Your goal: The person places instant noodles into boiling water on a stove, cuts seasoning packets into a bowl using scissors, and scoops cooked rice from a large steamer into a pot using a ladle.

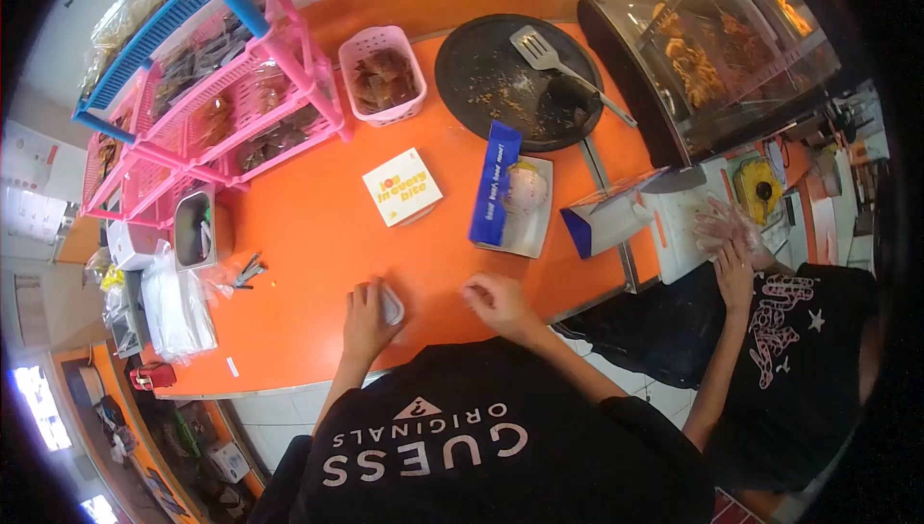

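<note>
Near the front edge of the orange table, my left hand is closed round a small, pale, clear-looking container. My right hand is raised a little to the right with its fingers curled; whether anything is between them is too small to tell. Beyond my hands sits a closed white box with yellow and red lettering. To its right is an open blue and white box holding a round wrapped item. Another blue and white carton stands open further right.
A round black tray carries a slotted spatula. Beside it are a pink basket and pink and blue racks. A glass food warmer stands back right. A co-worker at right has a plastic-gloved hand over a white board.
</note>
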Demonstrator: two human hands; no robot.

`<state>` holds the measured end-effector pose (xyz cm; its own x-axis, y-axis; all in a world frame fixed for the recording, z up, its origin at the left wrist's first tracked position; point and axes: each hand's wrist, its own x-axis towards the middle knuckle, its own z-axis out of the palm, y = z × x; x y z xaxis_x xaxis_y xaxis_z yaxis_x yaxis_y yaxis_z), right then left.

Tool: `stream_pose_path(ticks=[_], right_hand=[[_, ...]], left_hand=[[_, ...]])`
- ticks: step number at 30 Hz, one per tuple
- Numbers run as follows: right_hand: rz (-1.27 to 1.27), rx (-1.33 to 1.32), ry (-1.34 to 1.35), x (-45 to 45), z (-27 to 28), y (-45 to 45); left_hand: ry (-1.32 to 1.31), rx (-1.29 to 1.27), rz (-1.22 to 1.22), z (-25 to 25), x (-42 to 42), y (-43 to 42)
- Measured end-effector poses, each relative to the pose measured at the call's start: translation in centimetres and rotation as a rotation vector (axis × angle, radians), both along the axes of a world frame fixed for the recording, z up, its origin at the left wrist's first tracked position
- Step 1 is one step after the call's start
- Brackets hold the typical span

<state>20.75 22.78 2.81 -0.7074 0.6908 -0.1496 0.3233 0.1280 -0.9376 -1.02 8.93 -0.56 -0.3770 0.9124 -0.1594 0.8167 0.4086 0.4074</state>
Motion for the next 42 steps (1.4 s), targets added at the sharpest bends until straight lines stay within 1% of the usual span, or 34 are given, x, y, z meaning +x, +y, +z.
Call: stream_pose_path(ticks=[3,4,6,7,9,10,12,14,16,17,18,19,20,21,23,24,27,29,33,35,36,37,39,40,41,42], right_hand=[[-0.157,-0.173,0.116,-1.3,-1.9,-2.8],[-0.179,-0.374,0.224,-1.3,-1.5,-2.8],[-0.137,-0.376,0.217,0.9,-1.2,-0.2],[-0.117,-0.377,0.217,2.5,-1.1,1.4],[-0.338,-0.385,0.320,6.8,0.8,4.0],[-0.369,-0.111,0.153,10.0,0.0,6.0],[-0.737,-0.097,0.121,13.5,2.1,8.3],[-0.832,0.027,0.113,17.3,-0.9,12.1],[-0.794,0.176,-0.126,18.5,-4.1,15.3],[-0.769,0.250,-0.247,18.8,-4.8,16.2],[-0.726,0.188,-0.200,17.8,-5.0,16.1],[-0.569,0.172,-0.282,18.3,-6.4,17.2],[-0.409,0.156,-0.360,19.3,-9.1,19.1],[-0.247,0.138,-0.437,18.7,-8.9,19.6],[-0.419,0.123,-0.363,18.2,-8.9,18.4],[-0.506,0.115,-0.325,17.5,-7.8,17.5],[-0.567,0.185,-0.507,16.7,-6.0,16.9],[-0.495,0.112,-0.462,17.2,-6.0,17.0],[-0.452,0.235,-0.436,17.3,-7.3,17.2],[-0.499,0.284,-0.566,16.0,-5.4,16.1],[-0.482,0.292,-0.531,16.0,-5.6,15.7],[-0.470,0.298,-0.497,16.5,-5.9,15.5],[-0.451,0.525,-0.552,17.7,-8.0,15.6],[-0.512,0.568,-0.506,18.2,-8.4,14.8],[-0.575,0.609,-0.460,18.4,-8.2,14.7],[-0.531,0.537,-0.612,17.3,-5.5,14.2]], left_hand=[[-0.139,0.147,-0.246,3.2,3.6,2.9],[-0.243,0.181,-0.280,5.1,4.9,4.1],[-0.449,0.252,-0.339,8.7,6.7,5.9],[-0.459,0.352,-0.380,9.2,6.6,6.3],[-0.479,0.554,-0.464,9.7,6.4,6.8],[-0.471,0.533,-0.456,9.7,6.1,6.8],[-0.454,0.488,-0.445,9.4,5.1,6.3],[-0.506,0.410,-0.423,8.6,4.8,6.2],[-0.531,0.348,-0.420,8.3,4.7,5.8],[-0.532,0.329,-0.424,8.2,4.8,5.6],[-0.530,0.312,-0.428,8.1,4.9,5.4],[-0.528,0.318,-0.433,8.1,4.9,5.2],[-0.524,0.326,-0.438,8.1,4.9,5.1],[-0.520,0.332,-0.440,8.1,4.8,5.0],[-0.551,0.320,-0.399,8.0,4.6,4.7],[-0.565,0.314,-0.380,7.9,4.5,4.6],[-0.582,0.332,-0.336,7.5,4.0,4.4],[-0.599,0.348,-0.330,7.1,3.7,4.5],[-0.597,0.401,-0.314,6.9,2.1,5.3],[-0.592,0.432,-0.250,6.7,0.8,6.2],[-0.592,0.449,-0.228,6.5,-0.2,6.9],[-0.500,0.508,-0.220,6.3,-1.5,7.8],[-0.313,0.625,-0.213,5.4,-4.9,10.5],[-0.263,0.645,-0.128,5.0,-6.8,11.7],[-0.215,0.664,-0.045,4.3,-9.1,13.1],[-0.109,0.632,0.023,3.1,-12.2,14.5]])
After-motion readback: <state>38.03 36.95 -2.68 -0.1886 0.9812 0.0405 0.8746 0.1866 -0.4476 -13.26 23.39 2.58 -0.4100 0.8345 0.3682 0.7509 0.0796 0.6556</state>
